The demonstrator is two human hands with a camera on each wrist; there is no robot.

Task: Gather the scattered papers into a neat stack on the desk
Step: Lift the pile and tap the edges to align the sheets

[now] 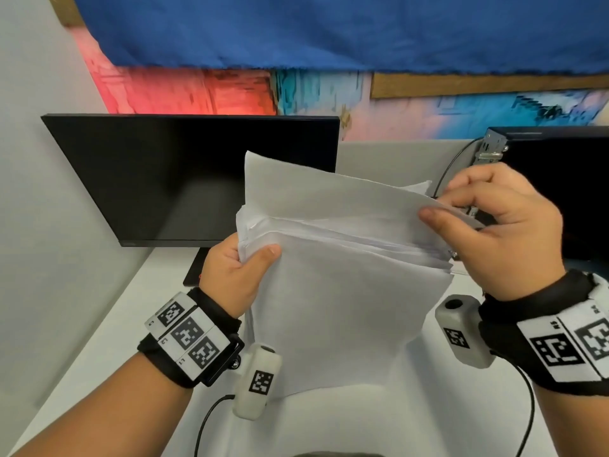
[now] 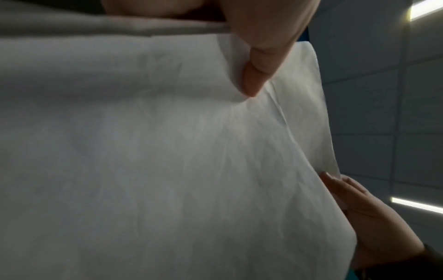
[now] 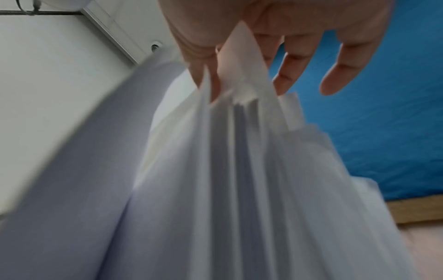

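Papers [image 1: 346, 291] are pinched at both top corners by the left hand [image 1: 230, 275] and right hand [image 1: 494, 232]; loose sheets below each grip could slide out and fall onto the surface [image 1: 428, 407].

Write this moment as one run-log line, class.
step: squaring sheets | paper stack: upright, edges uneven, lower edge toward desk | left hand: grips left corner | right hand: pinches right corner | stack not yet laid flat
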